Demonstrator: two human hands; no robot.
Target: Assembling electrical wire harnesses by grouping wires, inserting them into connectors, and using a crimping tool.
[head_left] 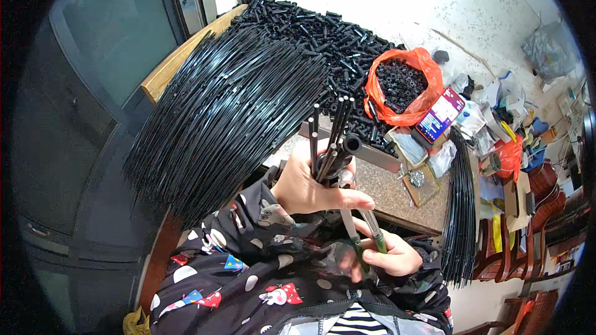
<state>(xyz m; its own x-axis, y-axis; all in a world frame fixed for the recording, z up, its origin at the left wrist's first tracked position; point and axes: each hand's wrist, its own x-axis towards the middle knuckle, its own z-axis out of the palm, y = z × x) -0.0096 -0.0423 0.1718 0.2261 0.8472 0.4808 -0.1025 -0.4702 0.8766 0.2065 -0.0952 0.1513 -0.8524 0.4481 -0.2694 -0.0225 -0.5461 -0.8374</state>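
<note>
My left hand [310, 183] is closed around several thin black rods [338, 117] that stand up out of the fist with pale cut ends. Among them is a short black tube [352, 144] with its round open end up. Below that fist, my right hand [397, 254] grips a pair of pliers [370, 222] by green-covered handles, which are spread a little apart. The pliers' silver head lies against the left thumb and the bundle; its jaws are partly hidden. Some right fingers are blurred.
Long black rods [217, 111] fan across the table's left side. Behind them lies a heap of short black tubes [298, 24]. An orange plastic bag [427, 65] of small black parts, a lit phone [441, 114] and another rod bundle [459, 217] are to the right.
</note>
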